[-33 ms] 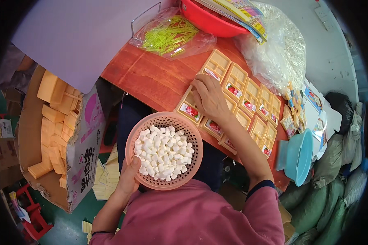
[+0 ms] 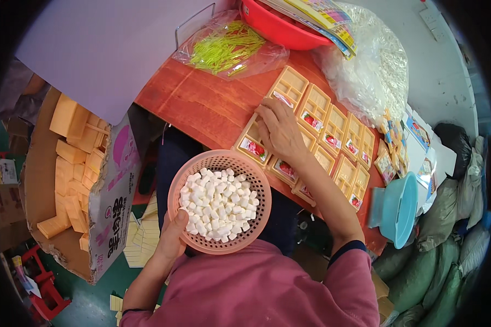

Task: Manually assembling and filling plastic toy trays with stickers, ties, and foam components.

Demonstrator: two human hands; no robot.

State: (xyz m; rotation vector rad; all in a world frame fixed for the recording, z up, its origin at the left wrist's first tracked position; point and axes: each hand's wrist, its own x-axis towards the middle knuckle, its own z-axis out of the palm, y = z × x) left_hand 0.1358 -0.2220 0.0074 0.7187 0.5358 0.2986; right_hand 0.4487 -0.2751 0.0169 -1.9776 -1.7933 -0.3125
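Observation:
My left hand grips the rim of a round pink perforated basket, its thumb over the edge and its other fingers hidden underneath. Small white marshmallow-like pieces fill the basket, which is held in front of my body. Over the near left of the tan compartment trays, my right hand reaches down with fingers bent and close together. Whatever its fingertips hold, if anything, is hidden. The trays stand side by side in two rows, several with a red-and-white strawberry packet in one compartment.
On the red wooden table lie a clear bag of yellow-green sticks, a red basin and a big clear bag of white pieces. A blue basin stands at the right edge. Left is a carton of orange trays.

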